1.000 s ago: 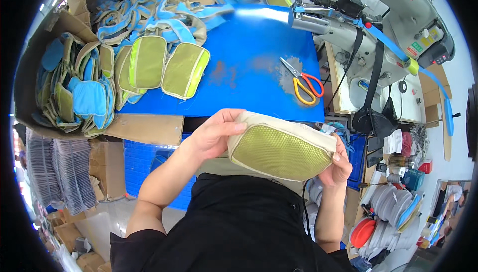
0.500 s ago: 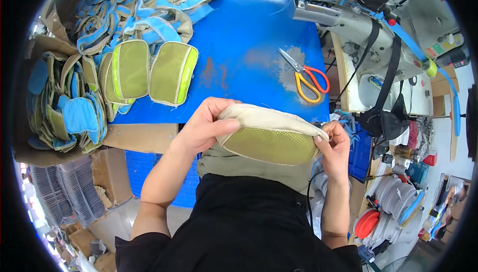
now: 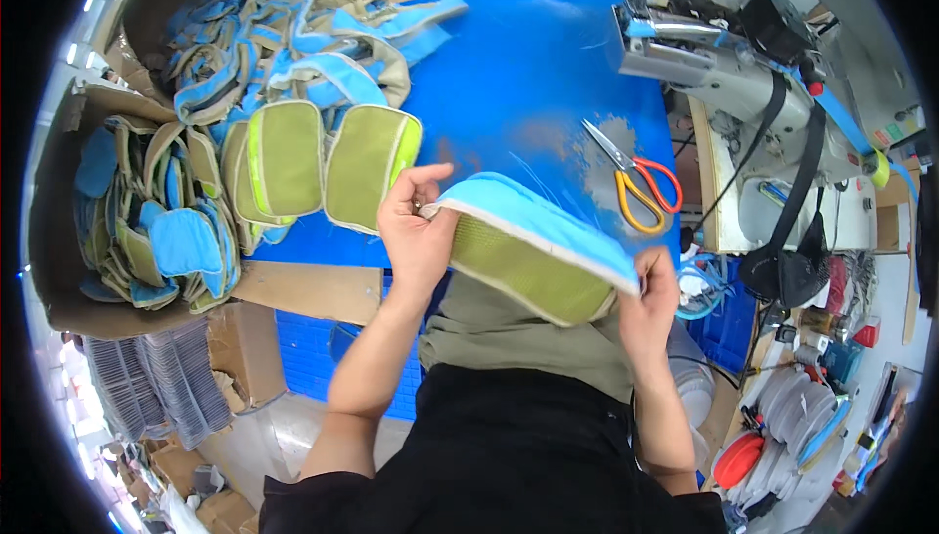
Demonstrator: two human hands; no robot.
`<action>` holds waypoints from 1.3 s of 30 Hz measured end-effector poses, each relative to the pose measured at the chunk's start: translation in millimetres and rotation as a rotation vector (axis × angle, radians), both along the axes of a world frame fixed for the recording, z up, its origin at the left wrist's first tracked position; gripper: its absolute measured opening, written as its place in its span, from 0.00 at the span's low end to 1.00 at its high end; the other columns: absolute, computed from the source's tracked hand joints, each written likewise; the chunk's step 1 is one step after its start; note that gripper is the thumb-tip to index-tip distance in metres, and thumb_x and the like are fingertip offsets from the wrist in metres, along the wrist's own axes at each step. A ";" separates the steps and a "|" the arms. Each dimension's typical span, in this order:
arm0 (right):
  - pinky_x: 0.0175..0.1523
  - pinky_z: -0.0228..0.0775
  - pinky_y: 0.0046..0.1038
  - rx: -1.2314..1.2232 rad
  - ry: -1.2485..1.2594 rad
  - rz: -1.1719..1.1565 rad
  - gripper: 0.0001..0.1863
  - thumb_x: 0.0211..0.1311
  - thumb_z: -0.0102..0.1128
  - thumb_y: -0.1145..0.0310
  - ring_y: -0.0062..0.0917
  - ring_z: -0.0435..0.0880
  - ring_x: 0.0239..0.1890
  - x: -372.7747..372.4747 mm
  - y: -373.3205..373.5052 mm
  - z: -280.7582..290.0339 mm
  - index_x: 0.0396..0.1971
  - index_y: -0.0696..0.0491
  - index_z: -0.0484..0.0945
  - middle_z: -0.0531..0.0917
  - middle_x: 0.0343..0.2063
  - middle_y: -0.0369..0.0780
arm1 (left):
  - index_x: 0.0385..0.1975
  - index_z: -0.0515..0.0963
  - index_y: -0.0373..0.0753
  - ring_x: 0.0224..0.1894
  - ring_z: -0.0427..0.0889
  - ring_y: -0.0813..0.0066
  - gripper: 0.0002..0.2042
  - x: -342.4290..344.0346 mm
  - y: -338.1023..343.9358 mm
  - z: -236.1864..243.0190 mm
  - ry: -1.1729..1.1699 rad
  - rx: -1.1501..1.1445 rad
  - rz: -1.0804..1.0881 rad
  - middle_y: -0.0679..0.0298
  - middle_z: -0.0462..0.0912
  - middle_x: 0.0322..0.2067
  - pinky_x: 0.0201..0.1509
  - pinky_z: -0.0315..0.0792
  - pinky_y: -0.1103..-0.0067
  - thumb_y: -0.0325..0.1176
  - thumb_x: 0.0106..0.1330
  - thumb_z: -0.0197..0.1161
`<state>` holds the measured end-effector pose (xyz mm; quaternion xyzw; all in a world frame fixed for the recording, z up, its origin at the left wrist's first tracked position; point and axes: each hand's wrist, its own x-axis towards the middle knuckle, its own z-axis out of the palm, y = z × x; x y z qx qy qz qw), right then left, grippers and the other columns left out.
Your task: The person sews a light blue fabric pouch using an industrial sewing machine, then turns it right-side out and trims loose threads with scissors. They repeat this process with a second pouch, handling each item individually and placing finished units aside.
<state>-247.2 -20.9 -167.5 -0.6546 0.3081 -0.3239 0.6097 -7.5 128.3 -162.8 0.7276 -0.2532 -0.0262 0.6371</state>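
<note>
Between my hands, above my lap at the front of the table, hangs a sewn fabric piece (image 3: 533,270) with an olive mesh face, a bright blue side and a pale edging. My left hand (image 3: 419,231) pinches its left end between thumb and fingers. At the lower right end, my right hand (image 3: 648,304) grips the other corner. The piece slants down to the right, blue side showing along the top. Close beyond my left hand lie olive mesh pieces with lime strips (image 3: 372,167) on the table. Scissors (image 3: 636,180) with one orange and one red handle rest to the right.
The blue tabletop (image 3: 489,65) carries a heap of blue and beige strips (image 3: 333,55) at the far left. Left of it stands a cardboard box (image 3: 68,280) of similar pieces. A sewing machine (image 3: 675,50) stands at the right, above a pale machine bed.
The fabric piece has turned: its beige upper side has given way to blue, and its right end has dropped. Both hands keep hold. The whole view has shifted slightly.
</note>
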 end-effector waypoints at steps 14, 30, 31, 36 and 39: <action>0.53 0.75 0.26 0.280 -0.092 -0.105 0.17 0.68 0.67 0.71 0.20 0.83 0.45 8.6 -8.4 -7.0 0.53 0.60 0.79 0.86 0.45 0.38 | 0.62 0.71 0.32 0.62 0.77 0.70 0.28 -31.3 26.5 18.6 0.905 -0.410 -0.554 0.60 0.79 0.58 0.67 0.70 0.72 0.32 0.65 0.72; 0.35 0.67 0.22 -0.137 0.197 -0.041 0.12 0.64 0.69 0.77 0.14 0.73 0.31 14.6 4.9 -26.0 0.31 0.56 0.70 0.76 0.27 0.33 | 0.26 0.69 0.39 0.25 0.71 0.90 0.11 -19.8 25.4 -38.1 0.243 0.184 0.021 0.73 0.72 0.23 0.27 0.65 0.85 0.18 0.64 0.65; 0.34 0.65 0.21 -0.330 0.274 -0.105 0.13 0.64 0.69 0.76 0.13 0.72 0.30 15.3 -3.8 -29.8 0.28 0.55 0.69 0.75 0.25 0.33 | 0.24 0.65 0.41 0.19 0.69 0.89 0.15 -29.0 20.7 -31.0 0.318 0.143 0.006 0.73 0.67 0.20 0.20 0.62 0.85 0.19 0.64 0.66; 0.17 0.61 0.23 0.113 0.101 -0.259 0.14 0.69 0.62 0.78 0.14 0.70 0.16 28.1 -19.2 -29.6 0.26 0.54 0.66 0.70 0.20 0.32 | 0.25 0.60 0.43 0.14 0.69 0.86 0.18 -41.6 9.9 -31.1 0.393 0.022 -0.007 0.73 0.65 0.19 0.15 0.61 0.84 0.16 0.65 0.63; 0.24 0.65 0.22 0.165 0.043 -0.220 0.13 0.63 0.65 0.79 0.14 0.75 0.23 7.4 -6.1 -32.3 0.26 0.54 0.67 0.72 0.22 0.33 | 0.28 0.62 0.42 0.17 0.73 0.84 0.15 -38.2 12.5 -24.1 0.396 -0.085 -0.003 0.70 0.69 0.25 0.17 0.64 0.83 0.13 0.65 0.58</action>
